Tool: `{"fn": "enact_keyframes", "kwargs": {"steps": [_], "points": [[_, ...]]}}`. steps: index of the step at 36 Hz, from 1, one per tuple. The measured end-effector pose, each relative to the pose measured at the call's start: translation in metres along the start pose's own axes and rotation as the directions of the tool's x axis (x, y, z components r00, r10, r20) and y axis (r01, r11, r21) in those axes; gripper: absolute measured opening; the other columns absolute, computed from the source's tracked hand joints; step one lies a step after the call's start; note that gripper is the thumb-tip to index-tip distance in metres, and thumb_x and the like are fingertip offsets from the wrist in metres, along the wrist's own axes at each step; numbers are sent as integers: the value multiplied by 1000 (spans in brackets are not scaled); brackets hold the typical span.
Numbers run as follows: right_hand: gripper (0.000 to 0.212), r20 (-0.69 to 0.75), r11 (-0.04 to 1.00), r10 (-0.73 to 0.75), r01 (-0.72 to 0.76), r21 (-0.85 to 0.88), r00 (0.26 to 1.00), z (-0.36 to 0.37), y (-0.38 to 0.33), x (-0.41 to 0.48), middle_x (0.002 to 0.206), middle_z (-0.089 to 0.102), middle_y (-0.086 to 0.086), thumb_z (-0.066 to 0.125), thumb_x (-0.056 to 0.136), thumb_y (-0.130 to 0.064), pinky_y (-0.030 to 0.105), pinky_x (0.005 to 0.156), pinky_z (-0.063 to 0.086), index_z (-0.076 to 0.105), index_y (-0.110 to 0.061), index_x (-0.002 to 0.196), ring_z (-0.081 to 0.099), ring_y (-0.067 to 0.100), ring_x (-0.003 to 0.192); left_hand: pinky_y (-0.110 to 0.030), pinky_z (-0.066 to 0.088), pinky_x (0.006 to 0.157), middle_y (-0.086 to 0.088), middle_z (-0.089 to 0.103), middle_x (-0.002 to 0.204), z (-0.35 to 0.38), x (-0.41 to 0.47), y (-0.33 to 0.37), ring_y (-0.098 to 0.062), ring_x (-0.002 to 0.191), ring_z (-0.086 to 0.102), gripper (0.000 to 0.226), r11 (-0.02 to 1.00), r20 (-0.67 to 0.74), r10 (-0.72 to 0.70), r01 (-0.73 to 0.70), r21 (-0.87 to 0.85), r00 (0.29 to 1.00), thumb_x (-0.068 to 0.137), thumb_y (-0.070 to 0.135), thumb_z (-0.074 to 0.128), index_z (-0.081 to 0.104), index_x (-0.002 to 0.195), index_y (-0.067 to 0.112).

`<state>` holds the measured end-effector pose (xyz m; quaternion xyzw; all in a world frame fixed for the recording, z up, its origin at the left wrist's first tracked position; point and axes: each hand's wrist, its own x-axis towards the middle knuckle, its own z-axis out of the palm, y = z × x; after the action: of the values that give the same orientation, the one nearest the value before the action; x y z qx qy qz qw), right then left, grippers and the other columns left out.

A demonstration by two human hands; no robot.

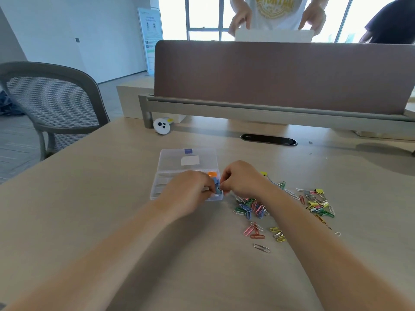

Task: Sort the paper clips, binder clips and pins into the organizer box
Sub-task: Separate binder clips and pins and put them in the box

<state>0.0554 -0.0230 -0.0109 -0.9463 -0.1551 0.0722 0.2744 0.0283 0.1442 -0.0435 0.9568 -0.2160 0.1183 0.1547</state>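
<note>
While the left hand (190, 191) and right hand (242, 180) meet over the box (170, 162), clips lie loose on the counter (107, 221).
Paper clips (249, 206) and yellow binder clips (318, 192) scatter near right; farther in, each grip pinches a blue clip (217, 187) above the box's near right corner.

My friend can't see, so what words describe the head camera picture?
A left hand and right hand pinch a small blue thing over a clear organizer box. Colourful paper clips and yellow binder clips lie scattered on the table to its right.
</note>
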Motion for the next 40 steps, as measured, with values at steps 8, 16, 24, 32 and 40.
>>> {"fn": "enact_keyframes", "kwargs": {"steps": [8, 16, 24, 32, 40], "points": [[9, 60, 999, 30, -29, -16, 998, -5, -4, 2, 71, 67, 0, 70, 82, -12, 19, 48, 32, 76, -7, 86, 47, 3, 50, -32, 48, 65, -1, 67, 81, 1, 2, 1, -20, 72, 57, 13, 1000, 15, -4, 4, 28, 1000, 86, 25, 59, 72, 82, 25], [9, 62, 999, 33, -31, -35, 998, -6, -3, 5, 71, 68, 2, 68, 82, -11, 22, 50, 32, 77, -8, 80, 49, 6, 55, -33, 43, 58, -1, 62, 74, 3, 4, 2, -19, 66, 55, 20, 998, 32, -49, 47, 45, 998, 88, 29, 56, 69, 75, 21], [12, 56, 996, 26, -21, -85, 998, -5, -1, 9, 77, 73, 6, 67, 81, -9, 23, 51, 34, 76, -11, 74, 54, 10, 59, -27, 32, 53, 0, 56, 68, 3, 6, 3, -20, 63, 49, 22, 999, 34, -44, 45, -17, 998, 88, 24, 54, 58, 67, 20], [14, -25, 986, -6, 2, -169, 1000, -1, -2, 12, 75, 72, 2, 62, 82, -8, 21, 52, 37, 71, -16, 74, 60, 14, 67, -33, 46, 58, -2, 62, 71, 5, 7, 2, -22, 66, 55, 26, 999, 51, -32, 33, -19, 998, 79, 27, 43, 65, 68, 16], [14, -2, 992, 24, -24, -122, 1000, -1, 2, 13, 76, 74, 4, 63, 84, -9, 23, 55, 43, 74, -11, 77, 62, 15, 66, -40, 47, 62, -2, 60, 75, 6, 7, 4, -23, 71, 55, 18, 1000, 44, -3, 2, 6, 999, 79, 14, 51, 65, 68, 10]]}}
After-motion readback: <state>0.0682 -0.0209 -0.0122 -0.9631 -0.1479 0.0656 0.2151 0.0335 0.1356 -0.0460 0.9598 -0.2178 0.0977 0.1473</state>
